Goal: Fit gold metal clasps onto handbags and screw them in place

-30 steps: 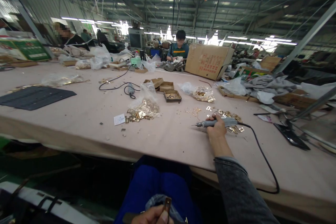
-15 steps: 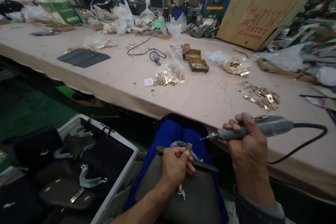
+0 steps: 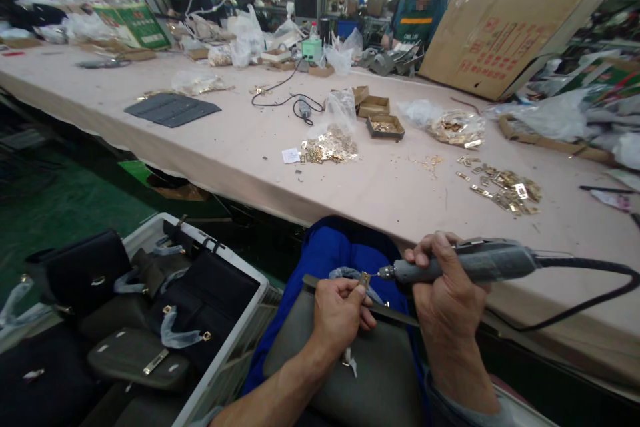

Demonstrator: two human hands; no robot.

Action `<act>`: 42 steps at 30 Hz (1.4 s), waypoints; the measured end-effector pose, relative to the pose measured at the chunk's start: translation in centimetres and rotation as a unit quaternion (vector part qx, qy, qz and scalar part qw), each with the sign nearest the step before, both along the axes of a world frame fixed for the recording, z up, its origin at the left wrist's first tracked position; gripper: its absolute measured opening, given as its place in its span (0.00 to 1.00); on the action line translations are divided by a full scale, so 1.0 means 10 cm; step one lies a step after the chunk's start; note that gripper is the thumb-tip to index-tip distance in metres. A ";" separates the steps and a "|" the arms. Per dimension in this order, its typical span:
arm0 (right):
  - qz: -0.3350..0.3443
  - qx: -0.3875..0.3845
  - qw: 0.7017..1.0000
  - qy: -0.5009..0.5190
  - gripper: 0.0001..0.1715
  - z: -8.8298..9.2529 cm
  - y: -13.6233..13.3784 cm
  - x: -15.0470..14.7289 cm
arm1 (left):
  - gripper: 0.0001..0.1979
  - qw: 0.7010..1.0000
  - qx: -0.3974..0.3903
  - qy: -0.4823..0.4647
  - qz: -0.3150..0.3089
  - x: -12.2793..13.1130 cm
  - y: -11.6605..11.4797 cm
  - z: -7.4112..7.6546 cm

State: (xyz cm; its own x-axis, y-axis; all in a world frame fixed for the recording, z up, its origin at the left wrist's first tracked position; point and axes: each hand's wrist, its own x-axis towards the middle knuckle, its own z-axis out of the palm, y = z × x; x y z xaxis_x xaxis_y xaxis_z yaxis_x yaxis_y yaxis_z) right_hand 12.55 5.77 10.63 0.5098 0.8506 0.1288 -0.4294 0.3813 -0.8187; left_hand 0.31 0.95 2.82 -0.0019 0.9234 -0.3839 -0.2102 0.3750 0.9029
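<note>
The right hand [image 3: 450, 287] grips an electric screwdriver [image 3: 465, 261], its bit [image 3: 375, 274] at or just beside a metal plate [image 3: 365, 278]; the left hand [image 3: 340, 310] pinches that plate over a grey bag [image 3: 380, 373] — a loosened pinch could let the bit slip and scratch it.

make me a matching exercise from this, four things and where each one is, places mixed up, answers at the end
1. small gold plate
2. corded grey tool
3. white crate
4. red-printed cardboard box

A. gripped in the right hand
B. at the table's far side
C. pinched in the left hand
D. below table height, on the left

Pairs: 1-C, 2-A, 3-D, 4-B
</note>
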 end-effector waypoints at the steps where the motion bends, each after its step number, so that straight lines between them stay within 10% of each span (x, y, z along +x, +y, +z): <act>1: -0.001 0.000 1.000 -0.002 0.14 -0.01 0.00 -0.01 | 0.14 1.000 0.001 -0.001 0.000 0.00 0.00 0.01; 42: 0.000 -0.002 0.998 -0.057 0.13 0.05 -0.14 -0.21 | 0.21 0.998 0.002 0.062 0.032 -0.06 -0.05 0.04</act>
